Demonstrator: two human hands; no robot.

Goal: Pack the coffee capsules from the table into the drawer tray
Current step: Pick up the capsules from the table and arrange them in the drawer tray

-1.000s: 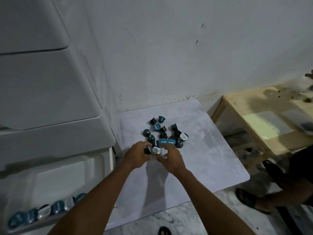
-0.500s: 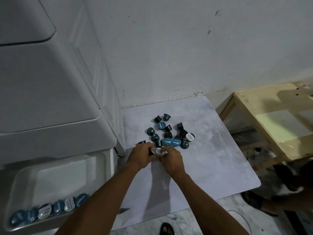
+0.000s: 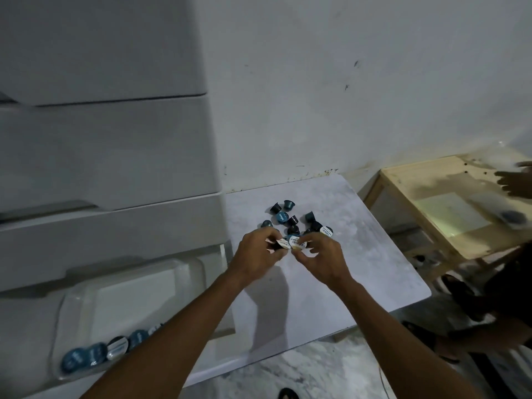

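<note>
Since a moment ago both hands have come up off the bench [image 3: 359,272] with capsules in them: the left hand [image 3: 256,251] is pinched on a white-lidded capsule [image 3: 282,243] and the right hand [image 3: 319,259] on another capsule [image 3: 297,244], the two touching just above the near edge of the capsule pile [image 3: 293,220]. That suggests the pick is made and the carry to the drawer tray [image 3: 86,286], low on the left with a row of packed capsules [image 3: 98,352] along its near wall, comes next. Both held capsules turn their foil lids up toward the camera, short axes tilted, bodies hidden behind the fingers.
</note>
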